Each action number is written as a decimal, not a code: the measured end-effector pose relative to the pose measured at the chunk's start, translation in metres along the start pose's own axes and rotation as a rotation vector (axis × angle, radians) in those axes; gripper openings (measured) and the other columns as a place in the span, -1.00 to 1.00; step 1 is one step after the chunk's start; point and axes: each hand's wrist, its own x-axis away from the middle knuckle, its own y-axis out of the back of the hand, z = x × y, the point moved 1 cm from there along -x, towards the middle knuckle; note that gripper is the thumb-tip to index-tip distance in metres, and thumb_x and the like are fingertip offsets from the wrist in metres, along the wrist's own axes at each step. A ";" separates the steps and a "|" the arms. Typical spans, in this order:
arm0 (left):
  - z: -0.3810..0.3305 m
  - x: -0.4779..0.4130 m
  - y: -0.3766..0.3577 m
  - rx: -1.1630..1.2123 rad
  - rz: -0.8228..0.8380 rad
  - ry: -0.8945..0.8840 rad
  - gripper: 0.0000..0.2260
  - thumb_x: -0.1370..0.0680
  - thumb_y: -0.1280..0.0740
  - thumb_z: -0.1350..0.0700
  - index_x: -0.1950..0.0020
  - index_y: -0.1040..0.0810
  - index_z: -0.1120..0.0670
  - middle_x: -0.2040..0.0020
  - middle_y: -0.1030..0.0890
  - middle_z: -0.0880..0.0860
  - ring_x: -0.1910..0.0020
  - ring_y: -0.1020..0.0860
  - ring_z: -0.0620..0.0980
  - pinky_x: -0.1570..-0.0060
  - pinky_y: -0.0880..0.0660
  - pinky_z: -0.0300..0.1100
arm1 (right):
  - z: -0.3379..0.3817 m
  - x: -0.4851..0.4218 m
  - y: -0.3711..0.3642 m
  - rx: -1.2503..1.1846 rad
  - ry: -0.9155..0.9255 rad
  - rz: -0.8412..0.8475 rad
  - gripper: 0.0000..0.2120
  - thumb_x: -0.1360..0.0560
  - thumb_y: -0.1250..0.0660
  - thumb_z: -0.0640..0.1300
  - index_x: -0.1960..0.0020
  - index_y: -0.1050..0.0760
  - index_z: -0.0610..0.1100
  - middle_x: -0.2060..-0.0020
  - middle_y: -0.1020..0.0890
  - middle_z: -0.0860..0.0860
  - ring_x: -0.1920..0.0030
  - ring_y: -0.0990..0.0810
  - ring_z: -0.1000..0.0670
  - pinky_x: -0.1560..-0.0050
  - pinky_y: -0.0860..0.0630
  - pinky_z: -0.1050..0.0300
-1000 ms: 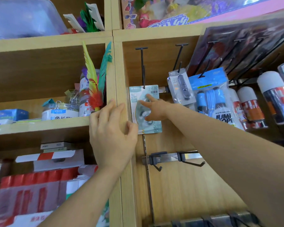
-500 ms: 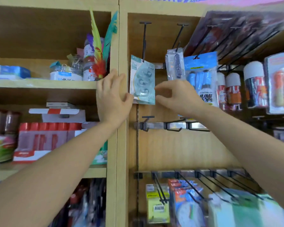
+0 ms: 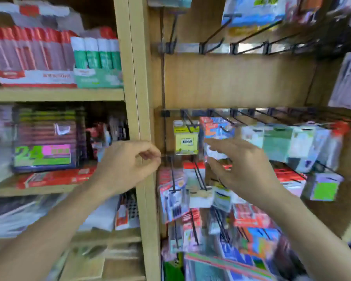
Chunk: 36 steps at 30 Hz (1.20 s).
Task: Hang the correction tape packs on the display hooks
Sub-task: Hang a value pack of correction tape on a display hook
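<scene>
The view is blurred. My left hand (image 3: 128, 165) hangs in front of the wooden upright (image 3: 138, 78) with its fingers curled in and nothing in them. My right hand (image 3: 241, 169) is open with fingers spread, in front of the middle row of hanging packs, holding nothing. At the very top edge shows the lower edge of a teal pack (image 3: 170, 0) on its hook, most likely the correction tape pack. Below it runs a rail of empty black hooks (image 3: 217, 45).
A yellow pack (image 3: 186, 141) hangs on the middle hook row just left of my right hand. Several coloured packs (image 3: 174, 195) crowd the lower hooks. Left of the upright, shelves hold red boxes (image 3: 34, 57) and green-and-white sticks (image 3: 97, 55).
The view has dropped from the top hooks to the lower rows. Both hands have come down, the left off the upright, the right away from the hung teal pack.
</scene>
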 end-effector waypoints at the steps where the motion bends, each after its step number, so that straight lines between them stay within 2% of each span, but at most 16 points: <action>1: 0.003 0.021 -0.015 0.035 0.039 0.038 -0.70 -0.43 -0.27 -0.21 0.09 -0.69 -0.08 0.21 -0.66 -0.25 0.14 -0.62 -0.28 0.12 -0.47 -0.37 | 0.000 0.021 -0.011 -0.034 -0.047 0.055 -0.67 -0.48 -0.32 0.01 -0.22 -0.59 -0.02 0.12 -0.69 0.00 0.05 -0.65 -0.15 0.15 -0.61 -0.05; 4: 0.015 0.088 -0.066 0.105 0.145 0.170 -0.72 -0.44 -0.29 -0.20 0.08 -0.69 -0.08 0.20 -0.67 -0.24 0.14 -0.61 -0.30 0.12 -0.50 -0.37 | 0.000 0.088 -0.047 -0.111 -0.187 0.179 -0.72 -0.46 -0.38 -0.03 -0.15 -0.61 -0.01 0.14 -0.69 0.02 0.11 -0.66 -0.12 0.18 -0.59 0.00; 7: 0.029 0.162 -0.123 0.172 0.296 0.355 -0.78 -0.46 -0.34 -0.18 0.04 -0.69 -0.12 0.18 -0.67 -0.27 0.13 -0.63 -0.27 0.10 -0.60 -0.16 | 0.005 0.157 -0.080 -0.187 -0.349 0.325 -0.76 -0.44 -0.36 -0.04 -0.09 -0.64 -0.05 0.22 -0.66 0.05 0.18 -0.65 -0.09 0.25 -0.54 0.07; 10: 0.034 0.232 -0.169 0.235 0.428 0.554 -0.69 -0.40 -0.29 -0.25 0.04 -0.69 -0.12 0.18 -0.68 -0.24 0.15 -0.65 -0.24 0.08 -0.62 -0.07 | 0.009 0.227 -0.108 -0.252 -0.589 0.519 -0.77 -0.48 -0.39 -0.06 -0.13 -0.64 -0.02 0.21 -0.62 0.12 0.18 -0.63 -0.01 0.20 -0.46 0.14; 12: 0.039 0.277 -0.197 0.254 0.526 0.667 -0.68 -0.38 -0.26 -0.28 0.06 -0.67 -0.15 0.18 -0.69 -0.24 0.16 -0.65 -0.25 0.09 -0.61 -0.07 | 0.010 0.271 -0.122 -0.267 -0.712 0.636 -0.74 -0.49 -0.41 -0.09 -0.17 -0.63 -0.01 0.15 -0.68 0.09 0.15 -0.64 -0.01 0.14 -0.50 0.12; 14: 0.043 0.317 -0.220 0.245 0.610 0.754 -0.75 -0.40 -0.27 -0.26 0.09 -0.64 -0.20 0.17 -0.69 -0.22 0.16 -0.64 -0.25 0.10 -0.60 -0.09 | 0.011 0.310 -0.133 -0.284 -0.813 0.736 -0.74 -0.50 -0.40 -0.11 -0.19 -0.63 -0.02 0.12 -0.69 0.06 0.15 -0.64 -0.02 0.10 -0.52 0.11; 18: 0.039 0.384 -0.254 0.290 0.809 0.896 -0.99 -0.53 -0.41 -0.04 0.08 -0.63 -0.16 0.08 -0.71 -0.13 0.03 -0.67 -0.14 0.10 -0.53 -0.20 | 0.015 0.377 -0.141 -0.296 -0.983 0.942 -0.76 -0.50 -0.39 -0.11 -0.16 -0.62 -0.01 0.18 -0.66 0.09 0.12 -0.65 -0.04 0.08 -0.51 0.11; 19: 0.036 0.397 -0.261 0.289 0.856 0.925 -0.97 -0.53 -0.40 -0.03 0.09 -0.64 -0.16 0.07 -0.71 -0.11 0.02 -0.66 -0.13 0.10 -0.52 -0.21 | 0.015 0.396 -0.144 -0.297 -1.037 1.004 -0.77 -0.49 -0.38 -0.10 -0.14 -0.62 0.01 0.19 -0.66 0.09 0.09 -0.66 -0.04 0.09 -0.51 0.12; 21: 0.028 0.420 -0.273 0.312 0.909 0.998 -0.93 -0.44 -0.34 -0.15 0.21 -0.60 -0.23 0.15 -0.68 -0.12 0.04 -0.65 -0.12 0.07 -0.52 -0.18 | 0.012 0.435 -0.149 -0.291 -1.123 1.112 -0.79 -0.46 -0.35 -0.06 -0.08 -0.64 0.06 0.14 -0.71 0.03 0.04 -0.68 -0.08 0.11 -0.51 0.11; 23: 0.022 0.451 -0.285 0.312 0.942 1.073 -0.83 -0.33 -0.24 -0.20 0.30 -0.57 -0.18 0.24 -0.65 -0.06 0.10 -0.65 -0.04 0.07 -0.52 -0.12 | 0.010 0.469 -0.151 -0.272 -1.154 1.214 -0.78 -0.45 -0.32 0.00 -0.06 -0.64 0.05 0.07 -0.72 0.00 0.00 -0.67 -0.12 0.16 -0.44 0.15; 26: 0.014 0.498 -0.303 0.316 0.973 1.140 -0.71 -0.31 -0.23 -0.19 0.28 -0.61 -0.03 0.32 -0.63 -0.08 0.19 -0.62 0.00 0.06 -0.56 -0.05 | 0.009 0.510 -0.153 -0.279 -1.212 1.299 -0.76 -0.52 -0.35 -0.06 -0.16 -0.64 0.00 0.02 -0.71 -0.07 -0.02 -0.65 -0.17 0.03 -0.49 0.09; 29: 0.007 0.537 -0.320 0.334 1.039 1.274 -0.74 -0.33 -0.25 -0.18 0.26 -0.62 -0.04 0.17 -0.68 -0.06 0.07 -0.64 0.00 -0.05 -0.55 -0.06 | 0.008 0.553 -0.164 -0.285 -1.221 1.398 -0.74 -0.50 -0.36 -0.09 -0.17 -0.63 -0.02 0.02 -0.71 -0.11 0.00 -0.66 -0.18 0.00 -0.56 0.02; 32: -0.006 0.553 -0.333 0.295 1.068 1.379 -0.89 -0.48 -0.34 -0.07 0.21 -0.64 -0.16 0.09 -0.69 -0.12 0.06 -0.63 -0.06 -0.01 -0.52 -0.12 | 0.003 0.603 -0.188 -0.302 -1.182 1.522 -0.74 -0.46 -0.36 -0.08 -0.13 -0.64 -0.02 -0.01 -0.69 -0.11 -0.05 -0.64 -0.16 -0.05 -0.56 -0.01; 34: -0.011 0.567 -0.347 0.281 1.057 1.435 -0.90 -0.53 -0.36 0.00 0.16 -0.64 -0.16 0.10 -0.68 -0.11 0.07 -0.61 -0.06 0.08 -0.47 -0.16 | 0.000 0.633 -0.211 -0.321 -1.175 1.567 -0.79 -0.46 -0.35 -0.06 -0.06 -0.64 -0.05 0.02 -0.66 -0.13 0.01 -0.64 -0.16 0.01 -0.56 0.01; 36: -0.014 0.584 -0.364 0.287 1.054 1.478 -0.91 -0.53 -0.37 0.01 0.11 -0.67 -0.12 0.04 -0.69 -0.12 0.03 -0.63 -0.06 0.02 -0.51 -0.14 | -0.001 0.653 -0.230 -0.367 -1.239 1.595 -0.86 -0.48 -0.35 -0.10 0.01 -0.64 -0.07 0.14 -0.65 -0.11 0.19 -0.64 -0.10 0.24 -0.54 0.14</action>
